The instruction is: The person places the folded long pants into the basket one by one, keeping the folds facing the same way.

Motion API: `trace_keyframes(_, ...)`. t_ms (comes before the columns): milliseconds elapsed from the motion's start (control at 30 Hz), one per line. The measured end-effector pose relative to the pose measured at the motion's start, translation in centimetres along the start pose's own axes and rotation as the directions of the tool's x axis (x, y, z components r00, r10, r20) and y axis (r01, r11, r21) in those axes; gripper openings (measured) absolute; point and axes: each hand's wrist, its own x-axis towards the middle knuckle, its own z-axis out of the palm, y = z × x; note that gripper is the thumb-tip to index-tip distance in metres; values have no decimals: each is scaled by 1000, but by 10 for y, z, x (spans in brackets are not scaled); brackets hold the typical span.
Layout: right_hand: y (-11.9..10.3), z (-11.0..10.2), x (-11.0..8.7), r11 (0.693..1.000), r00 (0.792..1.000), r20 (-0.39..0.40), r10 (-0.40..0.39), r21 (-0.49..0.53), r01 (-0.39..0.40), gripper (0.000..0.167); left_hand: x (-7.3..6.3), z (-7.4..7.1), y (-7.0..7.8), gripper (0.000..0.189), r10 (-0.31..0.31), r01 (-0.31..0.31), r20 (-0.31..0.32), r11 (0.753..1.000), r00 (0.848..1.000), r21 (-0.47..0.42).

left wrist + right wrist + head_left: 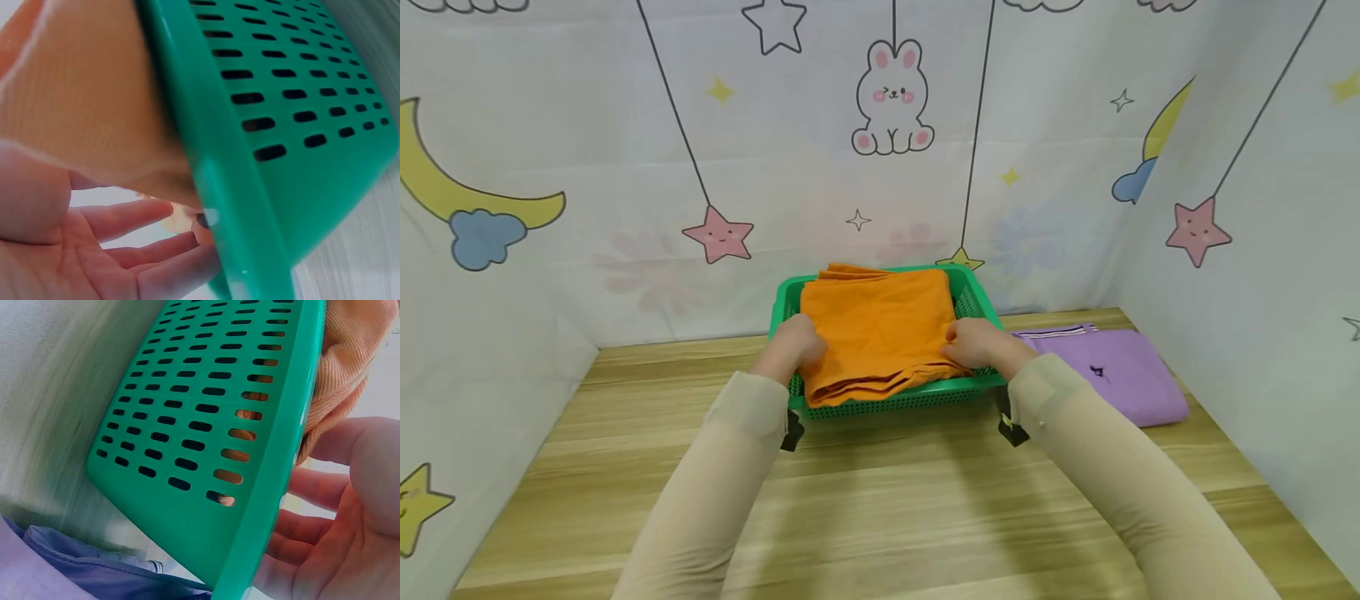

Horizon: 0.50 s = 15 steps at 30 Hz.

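Observation:
A folded orange cloth [880, 325] fills most of a green plastic basket [917, 388], its layered front edge lying over the near rim in the head view. My left hand [795, 343] grips the cloth's left side. On the opposite side, my right hand [977, 343] holds the right edge, thumb and forefinger bent against it. In the left wrist view, the fingers [165, 265] pass behind the basket rim, which hides their tips. The right wrist view shows the thumb [340, 440] against the cloth and the other fingertips hidden behind the rim.
A purple folded item [1123, 375] with a striped edge lies on the wood-grain table [895, 500], right of the basket. Behind the basket hangs a white curtain [820, 183] printed with stars, moons and a rabbit; similar panels flank the table.

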Motion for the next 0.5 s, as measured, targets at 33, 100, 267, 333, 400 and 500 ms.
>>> trace_keyframes(33,0,0,-1,1000,1000,0,3,7,-3,43,-2,0,0,22,2,-2,-1,1000,1000,-4)
trace_keyframes(100,1,1,-3,999,1000,2,15,35,-15,46,-5,-1,0,24,6,-6,-1,1000,1000,-8)
trace_keyframes(267,0,2,-9,996,1000,-19,12,83,-11,46,-11,-2,0,40,21,-22,-13,1000,1000,-10)
trace_keyframes(333,0,3,-11,996,1000,-31,2,88,1,46,-13,-2,0,44,32,-32,-22,999,999,-9)
trace_keyframes(400,1,3,-12,996,999,-41,-3,94,7,46,-15,-2,0,47,44,-44,-28,999,999,-10)
trace_keyframes(500,2,4,-13,995,999,-53,-7,94,12,46,-18,-3,-1,48,64,-64,-37,998,997,-19)
